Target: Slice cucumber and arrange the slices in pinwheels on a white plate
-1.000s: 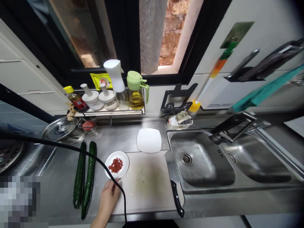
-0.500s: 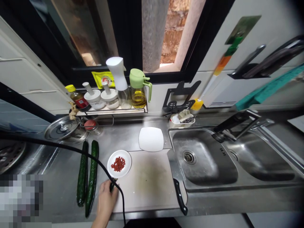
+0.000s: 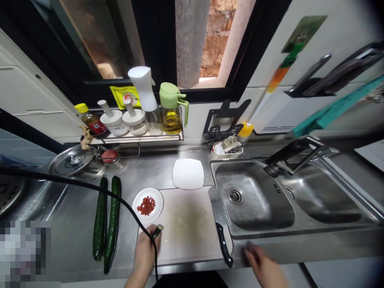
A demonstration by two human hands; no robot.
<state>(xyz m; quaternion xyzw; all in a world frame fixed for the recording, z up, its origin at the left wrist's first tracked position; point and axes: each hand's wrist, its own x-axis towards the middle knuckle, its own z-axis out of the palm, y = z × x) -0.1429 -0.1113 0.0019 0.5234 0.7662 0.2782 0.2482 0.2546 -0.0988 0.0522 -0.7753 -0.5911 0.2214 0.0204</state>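
Note:
My left hand [image 3: 146,250] is closed on a short piece of cucumber [image 3: 158,229] at the left edge of the cutting board [image 3: 192,228]. A black cable passes in front of that hand. To the right, my right hand [image 3: 262,264] hangs at the counter's front edge, blurred, its fingers apart and holding nothing. Between it and the board's middle lies a cleaver [image 3: 222,244] on the board's right edge. A white plate [image 3: 158,199] with chopped red bits [image 3: 146,205] overlaps the board's upper left corner. Two whole cucumbers [image 3: 99,224] [image 3: 113,224] lie left of the board.
Behind the board is a white square dish [image 3: 188,174]. A double sink [image 3: 255,208] with a black faucet [image 3: 285,156] stands at the right. Jars and an oil bottle [image 3: 171,120] line the back rack. A lidded pot [image 3: 75,162] sits at the back left.
My left hand has moved right onto the board's left edge with the cucumber piece, whose cut end now shows. My right hand has come into view at the lower right. The view has shifted slightly.

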